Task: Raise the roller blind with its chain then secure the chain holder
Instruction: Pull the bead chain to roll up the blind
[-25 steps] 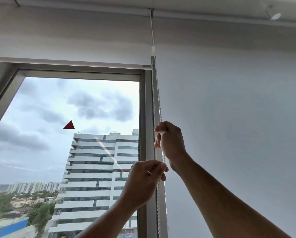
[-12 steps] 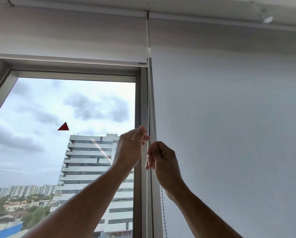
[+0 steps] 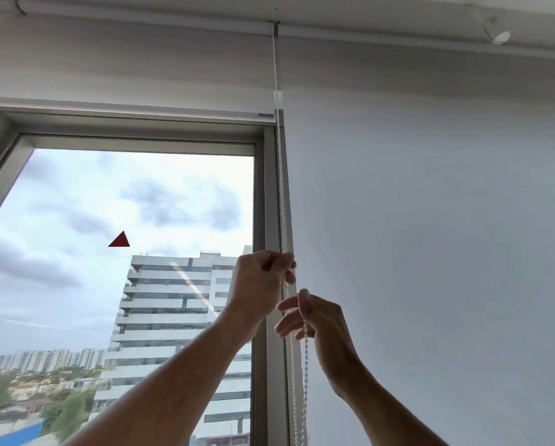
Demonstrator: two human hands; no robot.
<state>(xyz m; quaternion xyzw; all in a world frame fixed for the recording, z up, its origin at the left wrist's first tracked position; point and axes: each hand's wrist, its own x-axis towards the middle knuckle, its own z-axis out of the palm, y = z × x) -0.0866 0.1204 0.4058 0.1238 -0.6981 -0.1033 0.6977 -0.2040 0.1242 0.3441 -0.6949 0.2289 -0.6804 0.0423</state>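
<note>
The white roller blind [image 3: 125,69] is rolled high, its bottom bar [image 3: 125,108] just above the window's top frame. A white bead chain [image 3: 282,194] hangs from the roller's right end down along the window's right edge. My left hand [image 3: 260,289] is pinched shut on the chain at mid height. Just below it, my right hand [image 3: 314,320] has its fingers spread, with a chain strand running loosely past the palm. A small clear connector [image 3: 278,99] sits on the chain near the blind's bottom bar. The chain holder is not in view.
A large window [image 3: 125,252] on the left shows sky and a tall white building. The grey window frame [image 3: 268,204] runs down beside the chain. A second white blind [image 3: 430,220] covers the right side. A small white fitting [image 3: 499,37] hangs from the ceiling.
My left hand has risen from below the right to above it and closed on the chain. My right hand has dropped and opened its fingers. The blind's bottom bar looks slightly higher.
</note>
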